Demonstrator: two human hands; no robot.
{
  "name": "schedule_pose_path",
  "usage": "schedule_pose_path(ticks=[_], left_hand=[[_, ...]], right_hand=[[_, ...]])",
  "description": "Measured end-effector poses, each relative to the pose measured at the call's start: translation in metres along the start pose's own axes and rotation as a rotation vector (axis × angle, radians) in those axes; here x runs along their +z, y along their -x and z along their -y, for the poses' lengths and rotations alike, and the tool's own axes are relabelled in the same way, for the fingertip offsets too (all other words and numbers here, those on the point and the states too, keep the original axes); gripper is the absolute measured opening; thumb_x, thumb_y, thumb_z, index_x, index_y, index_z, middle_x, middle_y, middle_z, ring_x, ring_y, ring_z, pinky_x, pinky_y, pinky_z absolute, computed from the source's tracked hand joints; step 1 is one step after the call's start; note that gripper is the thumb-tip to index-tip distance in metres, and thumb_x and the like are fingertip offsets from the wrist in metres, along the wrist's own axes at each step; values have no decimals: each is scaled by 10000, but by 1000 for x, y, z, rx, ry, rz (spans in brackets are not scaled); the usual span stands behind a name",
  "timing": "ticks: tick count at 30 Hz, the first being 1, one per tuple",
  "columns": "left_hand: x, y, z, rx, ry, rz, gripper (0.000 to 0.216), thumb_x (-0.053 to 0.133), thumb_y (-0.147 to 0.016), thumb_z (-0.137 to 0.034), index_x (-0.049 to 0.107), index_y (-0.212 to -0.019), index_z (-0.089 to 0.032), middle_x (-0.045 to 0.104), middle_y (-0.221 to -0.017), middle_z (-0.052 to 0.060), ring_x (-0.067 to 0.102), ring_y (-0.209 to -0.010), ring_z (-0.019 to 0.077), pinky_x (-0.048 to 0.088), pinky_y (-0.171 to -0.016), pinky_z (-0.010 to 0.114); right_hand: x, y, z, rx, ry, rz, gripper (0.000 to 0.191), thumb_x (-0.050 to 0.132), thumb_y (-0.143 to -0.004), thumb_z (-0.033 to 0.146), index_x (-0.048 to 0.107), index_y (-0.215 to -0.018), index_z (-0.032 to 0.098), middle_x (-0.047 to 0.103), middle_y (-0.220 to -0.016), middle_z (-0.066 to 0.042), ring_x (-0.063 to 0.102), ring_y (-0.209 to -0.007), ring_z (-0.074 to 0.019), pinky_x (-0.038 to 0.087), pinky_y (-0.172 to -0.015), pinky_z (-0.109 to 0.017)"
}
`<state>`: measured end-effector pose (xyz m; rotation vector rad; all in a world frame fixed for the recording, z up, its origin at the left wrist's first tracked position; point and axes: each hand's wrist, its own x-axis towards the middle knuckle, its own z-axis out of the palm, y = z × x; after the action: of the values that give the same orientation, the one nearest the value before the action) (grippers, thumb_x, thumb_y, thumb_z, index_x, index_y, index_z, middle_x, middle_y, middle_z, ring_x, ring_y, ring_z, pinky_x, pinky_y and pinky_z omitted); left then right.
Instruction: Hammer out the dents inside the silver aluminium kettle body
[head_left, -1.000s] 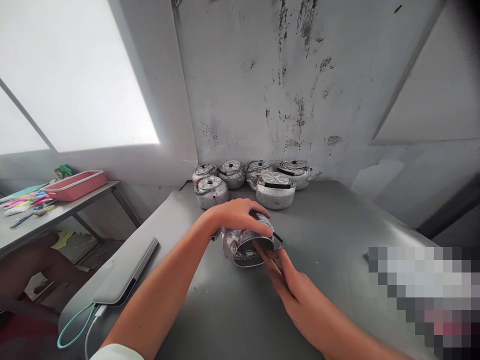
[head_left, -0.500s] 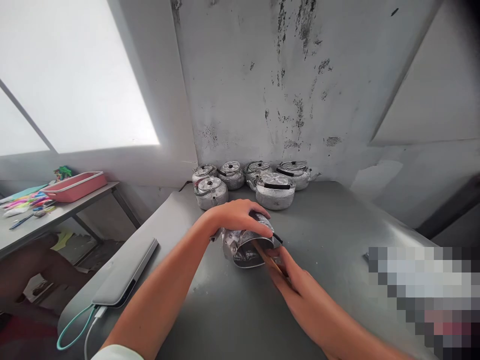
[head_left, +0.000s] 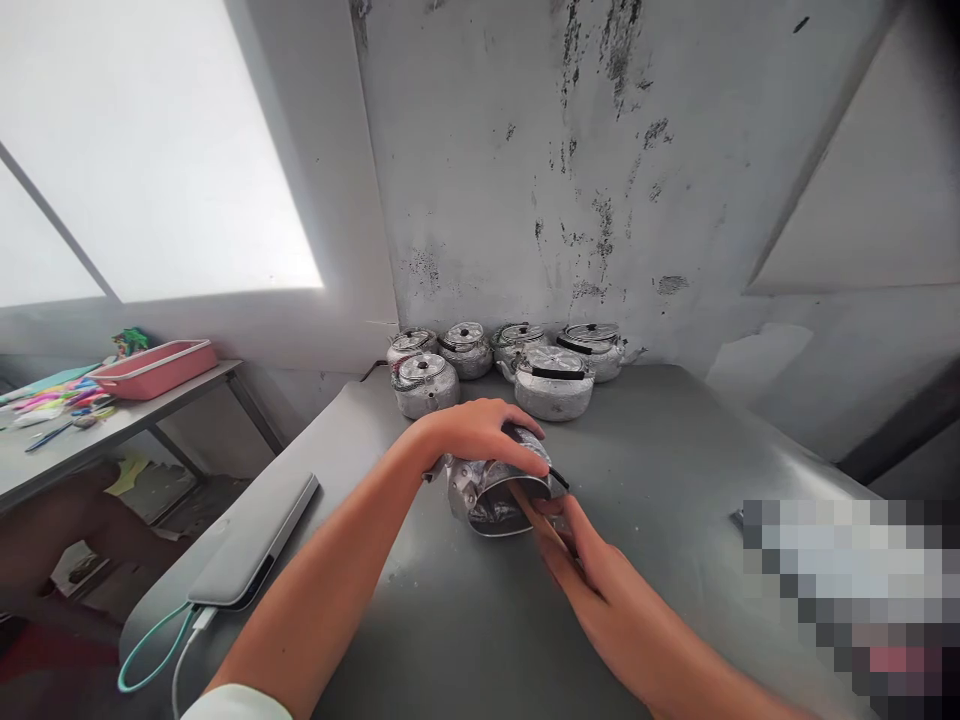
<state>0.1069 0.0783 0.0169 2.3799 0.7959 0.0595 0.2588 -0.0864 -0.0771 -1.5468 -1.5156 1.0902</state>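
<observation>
A silver metal kettle (head_left: 466, 496) lies tipped on its side on the grey table, its round opening facing me. My left hand (head_left: 491, 437) is wrapped over its top and grips it. In my right hand (head_left: 574, 555) is a thin wooden stick (head_left: 541, 522), whose far end goes in through the kettle's opening. The fingertips of my right hand are close to the opening's right rim and a black handle (head_left: 559, 478). What the stick's tip touches inside the kettle cannot be made out.
Several lidded kettles (head_left: 553, 395) stand at the back of the table (head_left: 480, 620) by the stained wall. A grey power bank (head_left: 251, 545) with cables lies at the left. On a side table are a pink basket (head_left: 157, 372) and colourful items. Something pixelated (head_left: 862, 560) is at the right.
The whole view has shifted slightly, with everything appearing a little further right. Both hands, the kettle and the wooden stick keep nearly the same pose.
</observation>
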Motion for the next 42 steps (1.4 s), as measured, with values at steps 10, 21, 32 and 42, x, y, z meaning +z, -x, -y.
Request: schedule_pose_path(ticks=[10, 21, 32, 42], left_hand=[[0, 0, -1, -4, -3, 6, 674, 703, -679, -667, 654, -1257, -324, 630, -1271, -3, 598, -1124, 249, 463, -920, 288], [-1, 0, 0, -1, 9, 14, 677, 708, -680, -661, 655, -1258, -313, 648, -1243, 4, 611, -1106, 250, 464, -909, 288], [-5, 3, 1, 42, 21, 49, 669, 721, -706, -616, 640, -1283, -286, 637, -1273, 17, 604, -1131, 248, 464, -916, 284], [2, -2, -1, 49, -63, -18, 653, 692, -696, -677, 672, -1235, -308, 471, -1472, 0, 498, -1281, 275, 383, -1066, 313]], right_hand=[[-2, -1, -2, -3, -10, -3, 467, 407, -985, 444, 443, -1429, 301, 673, -754, -12, 614, -606, -199, 512, -638, -316], [-3, -1, -2, -14, -15, -45, 453, 459, -965, 424, 489, -1392, 274, 682, -761, -15, 629, -649, -199, 513, -647, -297], [-9, 5, 13, 233, -210, 104, 524, 410, -970, 425, 314, -1474, 318, 591, -799, 31, 400, -413, -77, 340, -348, -174], [-2, 5, 16, 437, -304, 137, 461, 401, -972, 489, 476, -1312, 187, 650, -724, -4, 454, -359, -70, 371, -345, -172]])
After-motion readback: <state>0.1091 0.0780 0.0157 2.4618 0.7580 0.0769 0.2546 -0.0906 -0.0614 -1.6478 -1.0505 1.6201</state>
